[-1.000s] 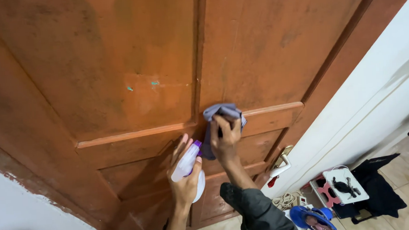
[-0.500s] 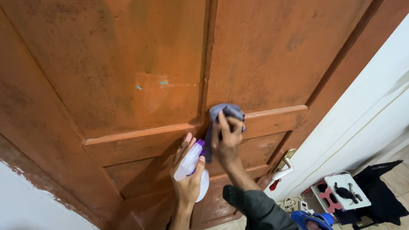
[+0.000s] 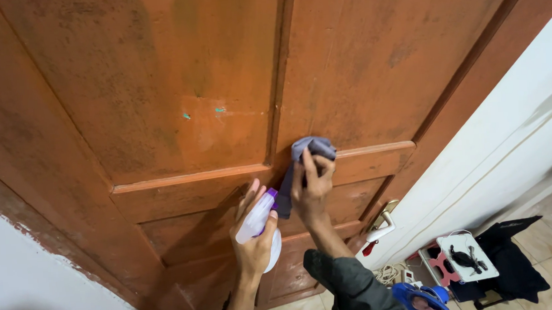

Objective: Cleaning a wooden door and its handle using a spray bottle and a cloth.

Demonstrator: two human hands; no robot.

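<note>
A reddish-brown panelled wooden door (image 3: 177, 103) fills most of the view. My right hand (image 3: 311, 186) presses a grey-purple cloth (image 3: 308, 153) against the door's middle rail, beside the central upright. My left hand (image 3: 254, 239) holds a white spray bottle (image 3: 261, 229) with a purple nozzle, just left of and below the cloth, close to the door. A dark sleeve covers my right forearm.
A brass door handle (image 3: 382, 222) with a white tag sits right of my hands. White wall (image 3: 518, 153) borders the door on the right, more wall at the lower left. On the tiled floor lie blue sandals (image 3: 422, 299), a white board (image 3: 467, 258), cables and dark cloth (image 3: 512, 262).
The view has shifted slightly, so the hands sit further right and lower in frame. My right hand keeps the cloth on the door rail; the left still holds the bottle.
</note>
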